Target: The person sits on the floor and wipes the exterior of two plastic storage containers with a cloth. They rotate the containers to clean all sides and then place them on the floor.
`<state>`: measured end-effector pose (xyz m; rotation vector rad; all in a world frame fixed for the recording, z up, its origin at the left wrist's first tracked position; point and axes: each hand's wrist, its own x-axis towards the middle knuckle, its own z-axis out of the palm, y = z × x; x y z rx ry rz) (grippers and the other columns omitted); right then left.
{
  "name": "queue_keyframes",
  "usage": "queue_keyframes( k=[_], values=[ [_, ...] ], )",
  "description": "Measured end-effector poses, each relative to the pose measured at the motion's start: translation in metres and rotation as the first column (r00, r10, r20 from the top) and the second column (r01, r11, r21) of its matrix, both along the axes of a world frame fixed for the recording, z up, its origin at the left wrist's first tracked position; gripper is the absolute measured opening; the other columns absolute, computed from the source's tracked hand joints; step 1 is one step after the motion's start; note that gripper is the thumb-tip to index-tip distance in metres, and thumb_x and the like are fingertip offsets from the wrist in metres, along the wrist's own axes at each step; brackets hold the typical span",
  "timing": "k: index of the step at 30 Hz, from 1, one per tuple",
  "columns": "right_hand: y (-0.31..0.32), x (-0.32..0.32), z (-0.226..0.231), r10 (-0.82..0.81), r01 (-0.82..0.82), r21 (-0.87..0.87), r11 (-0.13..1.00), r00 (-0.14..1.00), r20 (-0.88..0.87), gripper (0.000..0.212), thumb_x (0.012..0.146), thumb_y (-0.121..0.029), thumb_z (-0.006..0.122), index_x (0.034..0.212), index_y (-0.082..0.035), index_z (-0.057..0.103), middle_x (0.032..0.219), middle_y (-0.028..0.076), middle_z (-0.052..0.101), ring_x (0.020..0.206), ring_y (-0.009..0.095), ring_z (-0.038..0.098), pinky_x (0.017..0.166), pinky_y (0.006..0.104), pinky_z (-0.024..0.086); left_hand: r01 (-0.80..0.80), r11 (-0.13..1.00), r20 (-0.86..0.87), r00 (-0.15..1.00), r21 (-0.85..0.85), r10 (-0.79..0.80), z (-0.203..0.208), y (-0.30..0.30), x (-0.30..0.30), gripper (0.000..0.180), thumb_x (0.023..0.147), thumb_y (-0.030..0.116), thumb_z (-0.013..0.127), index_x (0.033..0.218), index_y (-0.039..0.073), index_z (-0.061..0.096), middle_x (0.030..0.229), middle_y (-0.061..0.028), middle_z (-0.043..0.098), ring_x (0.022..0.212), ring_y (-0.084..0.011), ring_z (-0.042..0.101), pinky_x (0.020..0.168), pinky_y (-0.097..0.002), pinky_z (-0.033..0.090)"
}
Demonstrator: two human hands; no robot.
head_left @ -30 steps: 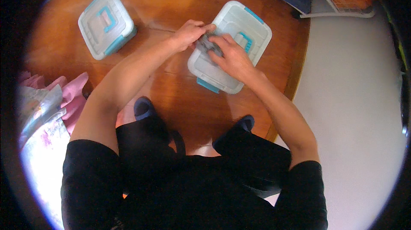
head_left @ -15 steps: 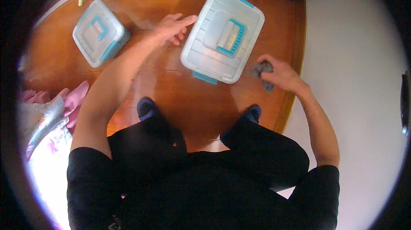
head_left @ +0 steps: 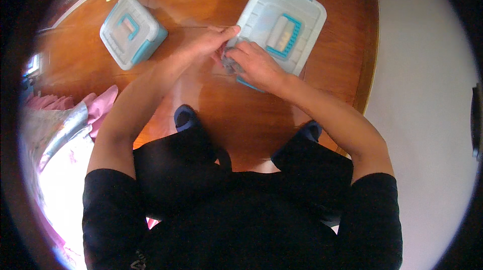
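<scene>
A large translucent storage box [head_left: 308, 43] with a whitish lid, a turquoise handle and turquoise clips stands on the floor in front of me. My left hand [head_left: 214, 42] is at its left edge, thumb extended to the lid rim and apart from the fingers. Those fingers are partly hidden behind my right hand [head_left: 256, 65], which is closed on a crumpled grey cloth [head_left: 231, 64]. The cloth is by the box's near left corner, close to the left fingers. Whether it touches the box, I cannot tell.
A smaller box [head_left: 118, 49] of the same style stands to the left. Pink fabric [head_left: 103, 109] and a bright bundle lie at the near left. A white wall [head_left: 422, 119] rises on the right. My slippered feet [head_left: 186, 116] are on the wooden floor [head_left: 241, 129].
My right hand has carried the grey cloth leftward, from the box's right side across to its near left corner. My left hand stays by the left edge. The whole view has shifted slightly.
</scene>
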<state>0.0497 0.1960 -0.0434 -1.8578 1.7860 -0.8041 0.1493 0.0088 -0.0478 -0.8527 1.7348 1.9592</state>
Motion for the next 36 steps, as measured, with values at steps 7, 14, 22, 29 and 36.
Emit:
queue_keyframes(
  k=[7, 14, 22, 29, 36],
  values=[
    [0.097, -0.068, 0.068, 0.246, -0.109, 0.476, 0.873, 0.94, -0.236, 0.029, 0.077, -0.014, 0.073, 0.103, -0.012, 0.06, 0.106, 0.01, 0.056, 0.105, 0.033, 0.056, 0.091, 0.0439, 0.048, -0.051, 0.996, -0.112, 0.992, 0.071, 0.059, -0.002, 0.008, 0.004, 0.062, 0.099, 0.055, 0.047, 0.127, 0.002, 0.059, 0.094, -0.0136, 0.069, 0.072, -0.0211, 0.067, 0.052, -0.034, 0.055],
    [0.022, -0.02, 0.064, 0.131, -0.117, 0.096, 0.988, 0.979, -0.157, 0.027, 0.077, -0.014, 0.072, 0.102, -0.012, 0.062, 0.106, 0.007, 0.056, 0.104, 0.032, 0.055, 0.089, 0.0423, 0.047, -0.083, 0.996, -0.155, 0.984, 0.024, 0.086, -0.01, 0.01, 0.003, 0.064, 0.098, 0.056, 0.046, 0.114, -0.002, 0.065, 0.087, -0.0155, 0.07, 0.065, -0.0211, 0.066, 0.049, -0.0316, 0.055],
    [0.103, -0.045, 0.066, 0.244, -0.076, 0.565, 0.822, 0.943, -0.228, 0.031, 0.078, -0.011, 0.073, 0.107, -0.015, 0.064, 0.115, 0.008, 0.054, 0.11, 0.031, 0.054, 0.083, 0.0416, 0.053, -0.064, 0.997, -0.165, 0.985, -0.038, 0.057, -0.01, 0.014, 0.003, 0.066, 0.097, 0.06, 0.047, 0.114, -0.001, 0.065, 0.084, -0.0153, 0.069, 0.063, -0.0215, 0.066, 0.049, -0.033, 0.055],
    [0.05, -0.028, 0.072, 0.073, -0.021, 0.186, 0.982, 0.958, -0.277, 0.032, 0.077, -0.016, 0.075, 0.105, -0.014, 0.062, 0.107, 0.01, 0.055, 0.101, 0.032, 0.059, 0.081, 0.0428, 0.054, -0.097, 0.994, -0.12, 0.987, 0.051, 0.103, -0.021, 0.015, 0.002, 0.065, 0.097, 0.059, 0.048, 0.114, -0.001, 0.065, 0.088, -0.0147, 0.07, 0.068, -0.0213, 0.067, 0.053, -0.035, 0.056],
    [0.081, -0.044, 0.066, 0.134, 0.053, 0.567, 0.822, 0.949, -0.284, 0.029, 0.082, -0.029, 0.072, 0.104, -0.012, 0.063, 0.105, 0.013, 0.058, 0.098, 0.036, 0.062, 0.08, 0.0478, 0.053, -0.114, 0.993, -0.156, 0.982, -0.015, 0.11, -0.007, 0.018, 0.004, 0.06, 0.098, 0.055, 0.051, 0.112, -0.001, 0.066, 0.089, -0.013, 0.07, 0.068, -0.0202, 0.066, 0.052, -0.0341, 0.055]
  ],
)
